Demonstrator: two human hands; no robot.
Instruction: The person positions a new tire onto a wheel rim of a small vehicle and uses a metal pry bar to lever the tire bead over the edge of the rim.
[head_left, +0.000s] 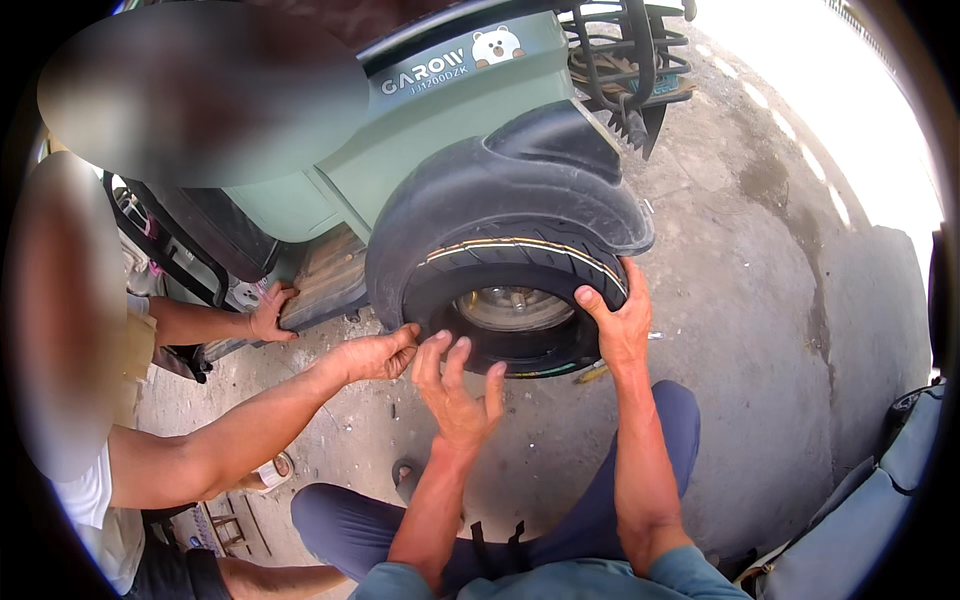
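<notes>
A black tyre [522, 260] with pale and orange lines round its tread sits under the dark fender [480, 190] of a green vehicle, around a metal wheel hub [514, 306]. My right hand [622, 322] grips the tyre's right side, thumb in front and fingers behind. By its lower left edge, my left hand [456, 392] is raised with fingers spread, holding nothing; whether a fingertip touches the rubber I cannot tell. Just left of it, a co-worker's hand [378, 354] has its fingers pinched at the tyre's edge; what they hold is hidden.
The co-worker's other hand [270, 312] leans on the vehicle's footboard [325, 280]. A black metal rack [640, 60] projects at the top right. Behind the tyre's lower edge, a small yellowish object [592, 374] lies on the concrete floor [750, 330]. Grey-blue bodywork [860, 530] stands at lower right.
</notes>
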